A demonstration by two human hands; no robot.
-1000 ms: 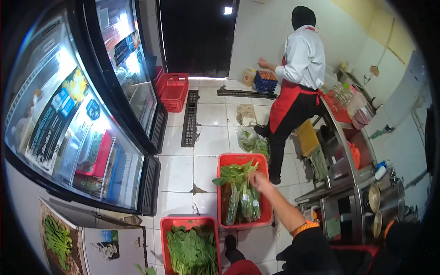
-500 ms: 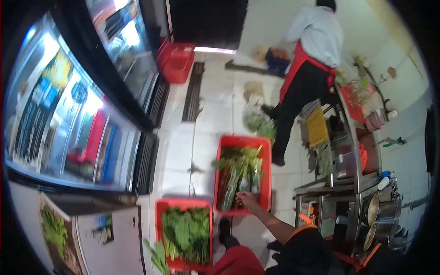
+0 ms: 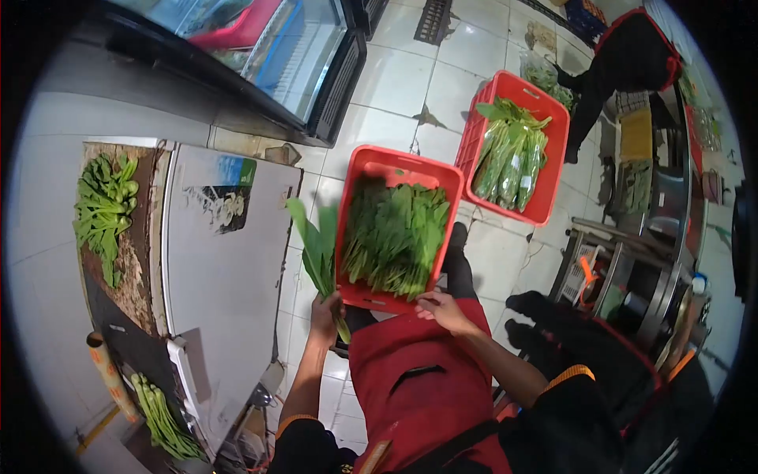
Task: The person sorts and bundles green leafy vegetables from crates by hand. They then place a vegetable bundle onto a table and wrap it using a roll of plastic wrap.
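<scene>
My left hand [image 3: 325, 317] is closed around the stems of a small bunch of leafy greens [image 3: 317, 251], held upright beside the left wall of a red crate [image 3: 343, 229]. Inside that crate lies a thick pile of leafy greens [image 3: 395, 237], stems toward me. My right hand [image 3: 442, 310] is at the crate's near right corner, its fingers bent together by the stem ends. Whether anything is pinched there is too small to make out.
A second red crate [image 3: 557, 158] holds vegetables in clear bags [image 3: 509, 162]. Left stands a white cabinet [image 3: 229, 292] with greens [image 3: 106, 209] and long beans [image 3: 164, 419] on top. A glass-door fridge [image 3: 292, 63] is behind. A person [image 3: 624, 71] stands at upper right, near metal shelving [image 3: 659, 205].
My view has turned down and left. My right hand has moved from the bagged vegetables to the nearer crate. My left hand, out of view before, now shows holding the bunch of greens.
</scene>
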